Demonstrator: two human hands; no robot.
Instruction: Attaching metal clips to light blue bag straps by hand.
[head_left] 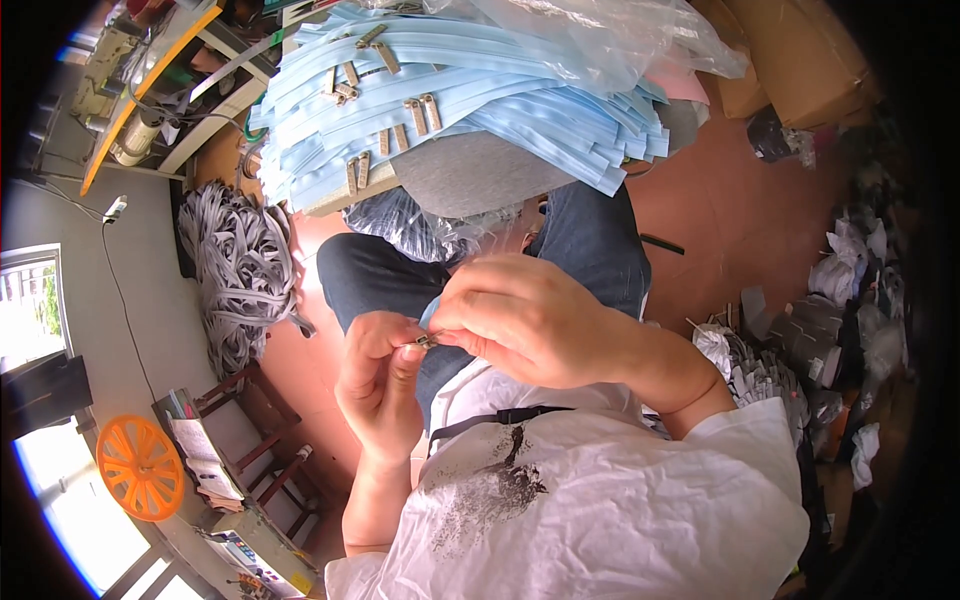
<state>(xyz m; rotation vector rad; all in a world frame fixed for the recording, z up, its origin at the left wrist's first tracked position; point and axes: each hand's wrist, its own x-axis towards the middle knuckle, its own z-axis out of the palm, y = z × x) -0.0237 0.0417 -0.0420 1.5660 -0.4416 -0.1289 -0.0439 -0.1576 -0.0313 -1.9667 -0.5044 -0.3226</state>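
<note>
Close above my lap, both hands meet fingertip to fingertip. My left hand is closed in a pinch, thumb and forefinger on a small metal zipper slider. My right hand is closed too, its fingers pressed against the slider's other side. Between the hands a short bit of light blue zipper tape shows; the rest of it is hidden by my right hand. Ahead of my knees lies a thick pile of light blue zipper strips, with several metal zipper sliders scattered over it.
Clear plastic sheeting covers the pile's far right. A grey padded board supports it. Grey strips heap on the floor at left, near a dark wooden rack. Cardboard boxes and plastic-wrapped bundles line the right.
</note>
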